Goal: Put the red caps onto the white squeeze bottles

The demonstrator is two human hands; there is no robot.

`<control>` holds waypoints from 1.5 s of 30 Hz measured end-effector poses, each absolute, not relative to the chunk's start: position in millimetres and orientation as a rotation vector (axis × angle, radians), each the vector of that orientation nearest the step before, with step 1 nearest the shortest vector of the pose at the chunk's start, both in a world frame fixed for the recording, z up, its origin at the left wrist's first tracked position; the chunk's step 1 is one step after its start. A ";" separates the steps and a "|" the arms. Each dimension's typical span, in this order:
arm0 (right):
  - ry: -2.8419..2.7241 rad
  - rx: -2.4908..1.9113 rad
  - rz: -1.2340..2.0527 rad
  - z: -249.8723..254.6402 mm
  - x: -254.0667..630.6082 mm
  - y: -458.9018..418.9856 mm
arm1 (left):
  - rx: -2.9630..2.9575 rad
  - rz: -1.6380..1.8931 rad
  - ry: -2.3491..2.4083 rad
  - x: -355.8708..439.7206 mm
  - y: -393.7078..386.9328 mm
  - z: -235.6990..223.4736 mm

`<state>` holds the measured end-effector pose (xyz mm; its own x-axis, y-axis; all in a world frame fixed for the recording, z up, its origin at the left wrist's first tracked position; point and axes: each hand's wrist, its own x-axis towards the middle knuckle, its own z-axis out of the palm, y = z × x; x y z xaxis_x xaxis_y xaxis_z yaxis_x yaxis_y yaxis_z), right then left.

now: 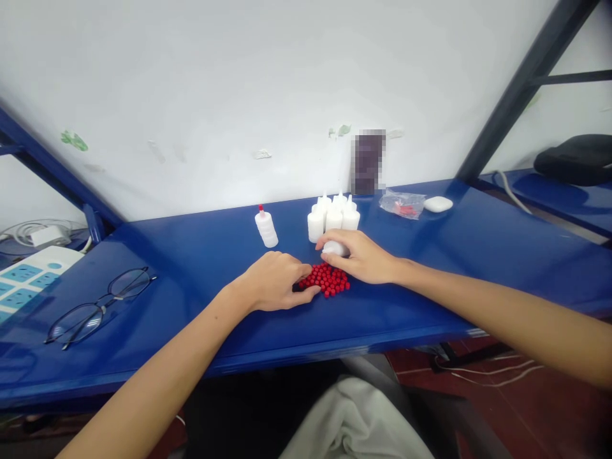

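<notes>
A pile of small red caps (329, 280) lies on the blue table. My left hand (277, 280) rests at the pile's left edge, thumb and forefinger apart, with the fingertips by the caps and no held thing visible. In my right hand (366, 255), just behind the pile, is a white squeeze bottle (336, 248), tipped over and partly hidden by the fingers. Several upright white bottles (333, 217) with pointed nozzles stand close together behind that hand. Apart to the left, one white bottle (266, 229) stands with a red cap on its nozzle.
Eyeglasses (100, 309) and a white power strip (64, 256) lie at the left. A pixelated dark upright object (368, 162) leans at the wall. To its right are a clear plastic bag (394, 204) with red bits and a white rounded case (438, 204). The table's front edge (306, 358) is near me.
</notes>
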<state>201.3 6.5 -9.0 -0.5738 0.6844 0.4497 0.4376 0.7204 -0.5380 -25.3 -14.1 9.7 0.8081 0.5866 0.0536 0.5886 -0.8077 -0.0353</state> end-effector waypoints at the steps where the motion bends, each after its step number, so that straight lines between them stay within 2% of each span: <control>1: -2.271 -0.846 0.491 -8.8 201.1 6.5 | -2.937 -0.055 -0.965 -25.0 -14.3 9.8; 45: -2.309 -0.850 0.478 -5.3 200.6 3.6 | -2.938 -0.062 -0.996 -26.5 -15.3 7.1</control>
